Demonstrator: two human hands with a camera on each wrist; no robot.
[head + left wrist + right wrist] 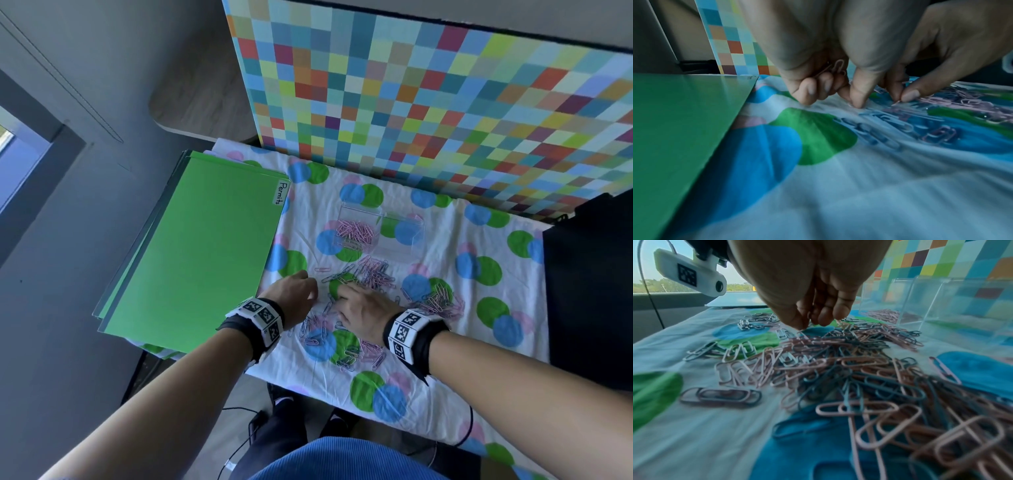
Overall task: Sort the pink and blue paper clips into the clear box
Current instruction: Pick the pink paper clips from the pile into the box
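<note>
Covering the bench with a white cloth (445,240) printed in blue, green and pink dots, and backing it, beyond both hands, with a checkered board (445,102) of many colours. Lying just outside the left hand: a stack of green folders (205,257), the top one tabbed "Permits".

Reaching both forearms forward and inward, wrists banded with black-and-white markers, knuckles up, fingertips pointing down at the cloth. Holding the left hand (294,294) curled narrow, its last fingers tucked into the palm and trapping a few pink paper clips (836,68) there, thumb and forefinger tips touching the cloth. Keeping the right hand (363,308) just beside it, nearly touching, fingers bent and bunched, thumb and a fingertip pinching the end of a pink clip (898,101) at the cloth.

Lying scattered under, around and beyond both hands: the loose pile (376,274) of mixed pink and blue clips. Standing beyond the fingertips, past the pile: the clear box (380,226), with sorted pink clips (354,231) filling its left compartment; contents of the right compartment hard to make out.
</note>
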